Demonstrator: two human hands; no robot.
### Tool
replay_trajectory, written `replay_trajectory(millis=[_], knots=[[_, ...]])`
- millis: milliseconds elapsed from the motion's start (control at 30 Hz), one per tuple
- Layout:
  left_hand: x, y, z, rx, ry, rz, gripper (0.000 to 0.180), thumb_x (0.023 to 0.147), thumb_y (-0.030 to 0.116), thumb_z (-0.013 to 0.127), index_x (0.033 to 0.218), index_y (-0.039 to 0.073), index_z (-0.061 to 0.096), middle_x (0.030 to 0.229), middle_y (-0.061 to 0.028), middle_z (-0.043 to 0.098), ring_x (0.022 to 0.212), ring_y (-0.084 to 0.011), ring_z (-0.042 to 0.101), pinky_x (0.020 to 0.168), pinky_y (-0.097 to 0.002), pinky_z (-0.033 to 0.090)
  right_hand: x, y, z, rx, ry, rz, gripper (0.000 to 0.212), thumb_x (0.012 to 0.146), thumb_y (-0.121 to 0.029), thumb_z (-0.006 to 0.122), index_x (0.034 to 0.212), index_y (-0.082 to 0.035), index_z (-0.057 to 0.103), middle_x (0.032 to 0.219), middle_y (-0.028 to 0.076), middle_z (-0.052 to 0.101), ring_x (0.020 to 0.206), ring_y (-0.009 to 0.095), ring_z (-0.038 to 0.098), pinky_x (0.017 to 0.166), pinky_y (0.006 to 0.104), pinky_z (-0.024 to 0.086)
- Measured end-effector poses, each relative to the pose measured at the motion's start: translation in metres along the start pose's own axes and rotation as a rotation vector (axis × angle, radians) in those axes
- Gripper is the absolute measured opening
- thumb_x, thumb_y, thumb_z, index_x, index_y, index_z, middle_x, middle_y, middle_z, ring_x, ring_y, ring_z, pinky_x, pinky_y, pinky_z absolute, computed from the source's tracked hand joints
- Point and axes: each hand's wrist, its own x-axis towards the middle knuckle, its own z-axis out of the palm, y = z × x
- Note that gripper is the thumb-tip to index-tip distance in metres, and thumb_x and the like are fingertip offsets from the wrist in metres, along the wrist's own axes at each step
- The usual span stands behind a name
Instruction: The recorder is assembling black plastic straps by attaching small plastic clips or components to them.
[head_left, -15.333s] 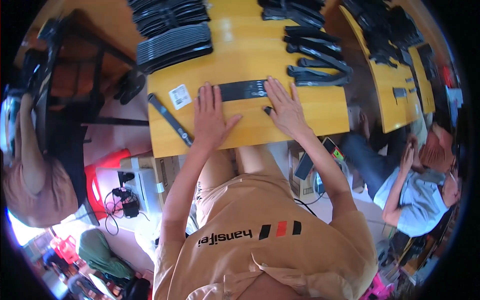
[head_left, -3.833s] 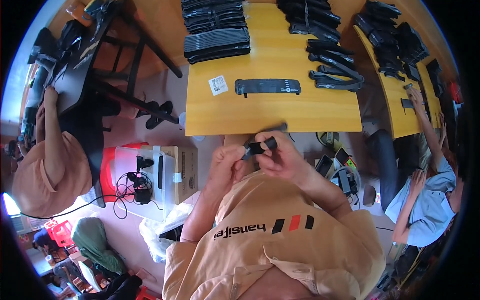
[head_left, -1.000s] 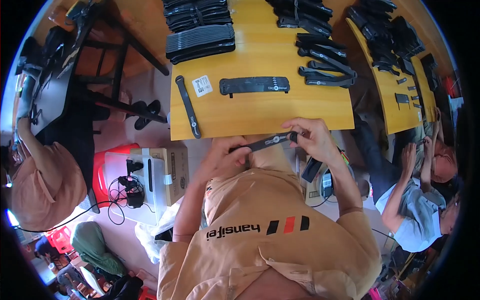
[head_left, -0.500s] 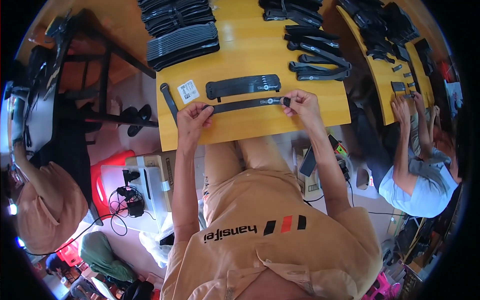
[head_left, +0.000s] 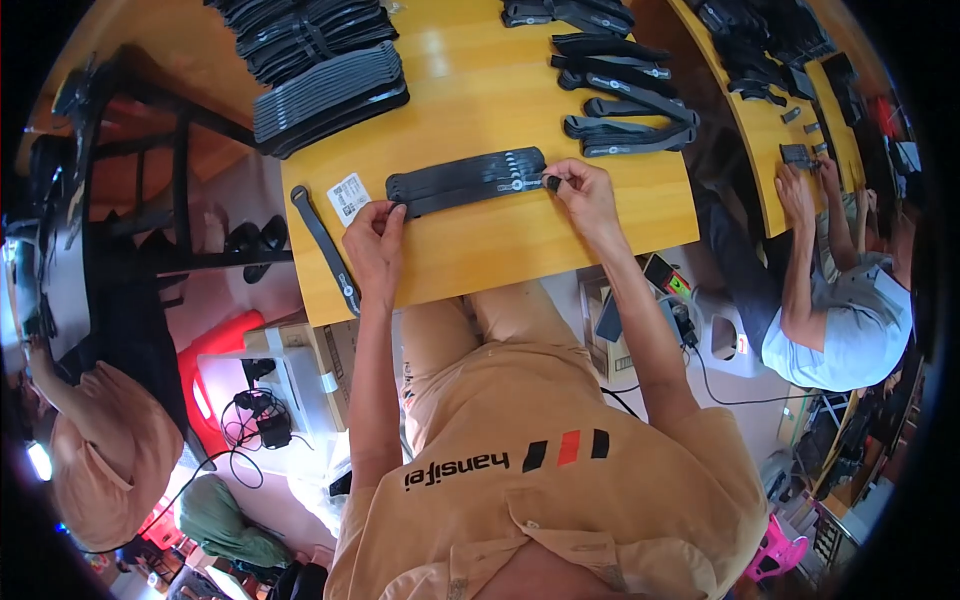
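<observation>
1. The left hand (head_left: 375, 248) is pinching, thumb against fingers, at the left end of the black strap stack (head_left: 465, 182), centre of the frame; the right hand (head_left: 588, 203) is pinching at its right end. How many straps they are gripping, I cannot tell.
2. Uneven pulling by the hands could be skewing the stack's edges.
3. At centre left, a loose strap (head_left: 323, 245) is lying near the table's (head_left: 475, 250) front edge; a brushing left forearm could be knocking it off.
</observation>
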Motion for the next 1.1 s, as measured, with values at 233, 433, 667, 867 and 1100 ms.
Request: replay_trajectory(millis=[233,433,667,867,1100], knots=[[0.000,-0.003,0.004,-0.050,0.047,-0.012,0.015,0.080,0.008,0.065,0.086,-0.005,0.063,0.067,-0.0058,0.061,0.058,-0.0090,0.053,0.056,-0.0224,0.044,-0.004,-0.004,0.001,-0.035,0.027,0.030,0.013,0.082,0.005,0.054,0.091,0.001,0.063,0.070,-0.004,0.054,0.060,0.001,0.043,0.053,0.0151,0.033],[0.002,-0.004,0.005,-0.064,0.028,-0.058,0.014,0.080,0.008,0.065,0.087,-0.004,0.062,0.067,-0.0035,0.060,0.058,-0.0073,0.050,0.056,-0.0210,0.042,-0.005,0.000,0.006,0.044,0.113,-0.070,0.018,0.074,0.008,0.053,0.088,0.000,0.060,0.067,-0.001,0.056,0.059,0.005,0.049,0.053,0.0193,0.041],[0.002,-0.002,0.004,-0.073,0.017,-0.062,0.014,0.080,0.008,0.065,0.086,-0.004,0.062,0.066,-0.0026,0.059,0.058,-0.0068,0.049,0.055,-0.0209,0.041,-0.006,-0.002,0.010,-0.019,0.160,-0.083,0.021,0.074,0.011,0.051,0.090,-0.002,0.054,0.076,-0.002,0.052,0.064,0.003,0.046,0.059,0.0159,0.038],[0.002,0.002,0.004,-0.041,0.028,-0.071,0.013,0.080,0.007,0.065,0.084,-0.004,0.062,0.065,-0.0022,0.057,0.057,-0.0067,0.047,0.055,-0.0208,0.040,-0.004,-0.005,0.012,-0.018,0.176,-0.063,0.019,0.074,0.010,0.052,0.089,-0.002,0.053,0.075,-0.002,0.051,0.063,0.004,0.046,0.057,0.0162,0.038],[0.003,-0.002,0.005,-0.109,0.030,-0.065,0.013,0.079,0.007,0.066,0.082,-0.004,0.060,0.064,-0.0020,0.056,0.057,-0.0063,0.046,0.054,-0.0204,0.040,-0.003,-0.010,0.015,-0.075,0.199,-0.039,0.017,0.075,0.008,0.053,0.087,-0.003,0.053,0.072,-0.002,0.050,0.059,0.004,0.046,0.042,0.0177,0.038]])
